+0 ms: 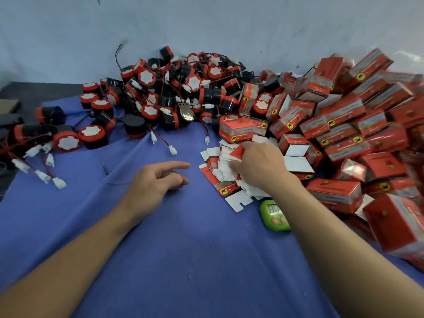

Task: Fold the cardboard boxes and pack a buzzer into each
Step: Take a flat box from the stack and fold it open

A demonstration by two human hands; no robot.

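Fingers [238, 165] of the right hand [261, 164] pinch the stacked flat boxes [214, 179].

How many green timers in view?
1. The green timer lies on the blue cloth, beside the near edge of the stack of flat boxes, partly covered by the right forearm. Others could be buried under the box pile.

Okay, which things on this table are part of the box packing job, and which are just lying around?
Part of the job: flat boxes, held by the right hand; buzzers; folded boxes.
Just lying about: green timer; scrap of brown card at the far left.
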